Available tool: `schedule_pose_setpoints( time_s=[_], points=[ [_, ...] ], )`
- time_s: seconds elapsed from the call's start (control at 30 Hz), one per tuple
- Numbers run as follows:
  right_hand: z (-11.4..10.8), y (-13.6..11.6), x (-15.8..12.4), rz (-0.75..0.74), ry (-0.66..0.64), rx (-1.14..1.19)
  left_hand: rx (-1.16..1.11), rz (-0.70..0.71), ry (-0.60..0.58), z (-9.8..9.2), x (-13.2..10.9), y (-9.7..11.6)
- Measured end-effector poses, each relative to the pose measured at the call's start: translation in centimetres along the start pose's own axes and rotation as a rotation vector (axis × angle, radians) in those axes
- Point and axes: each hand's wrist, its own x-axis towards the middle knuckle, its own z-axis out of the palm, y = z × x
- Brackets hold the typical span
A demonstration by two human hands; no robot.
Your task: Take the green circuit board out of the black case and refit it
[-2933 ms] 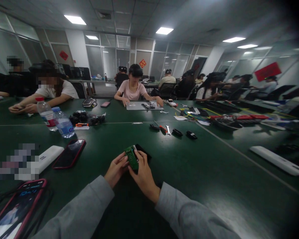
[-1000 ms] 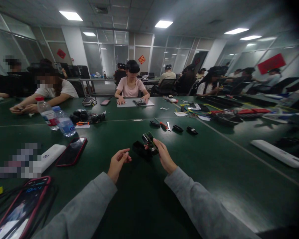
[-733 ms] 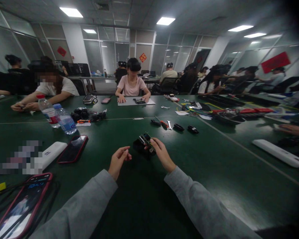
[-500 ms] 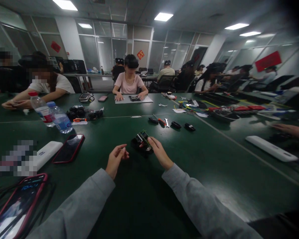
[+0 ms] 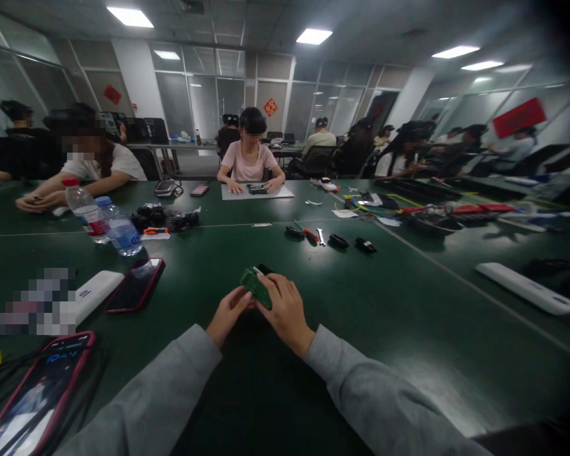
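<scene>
A small green circuit board (image 5: pixel 257 288) is held up between my two hands, its flat green face turned toward me. My left hand (image 5: pixel 230 311) pinches its lower left side with thumb and fingers. Over the right side of the board, the fingers and thumb of my right hand (image 5: pixel 287 310) are closed. Just behind the board a black part (image 5: pixel 265 269) shows, mostly hidden by the board and my right fingers; whether it is joined to the board I cannot tell.
Beyond my hands lie a screwdriver (image 5: pixel 308 233), a wrench (image 5: pixel 321 237) and black pieces (image 5: pixel 338 240). Two bottles (image 5: pixel 121 228), phones (image 5: pixel 135 285) and a white power strip (image 5: pixel 92 297) are at left. Another white strip (image 5: pixel 527 288) lies at right. A person (image 5: pixel 251 155) sits opposite.
My left hand has come in from the side and taken hold of the board. The board has been turned, so its plain green face shows. My right hand has shifted its grip over it.
</scene>
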Motion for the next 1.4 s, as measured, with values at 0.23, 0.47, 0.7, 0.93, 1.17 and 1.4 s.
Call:
schedule_pose_setpoints(
  time_s=[0.23, 0.47, 0.7, 0.93, 1.17, 1.4],
  points=[
    [0.8, -1.8, -0.9, -0.251, -0.133, 0.138, -0.251, -0.082, 0.039, -0.1, -0.3, -0.6],
    [-1.1, 1.1, 0.1, -0.041, 0.106, 0.210, -0.296, -0.187, 0.028, -0.6, 0.1, 0.4],
    [0.4, 7.6, 0.1, 0.363, -0.046, 0.282, -0.330, -0.224, 0.083, -0.7, 0.1, 1.0],
    [0.8, 5.9, -0.9, 0.232, -0.178, 0.427, -0.341, -0.208, 0.070, -0.5, 0.0, 1.3],
    [-0.2, 4.2, -0.4, 0.120, 0.089, 0.126, -0.359, -0.221, 0.072, -0.5, 0.0, 1.2],
    [0.2, 3.3, -1.0, 0.181, 0.102, 0.156, -0.346, -0.236, 0.041, -0.4, -0.1, 1.2]
  ],
)
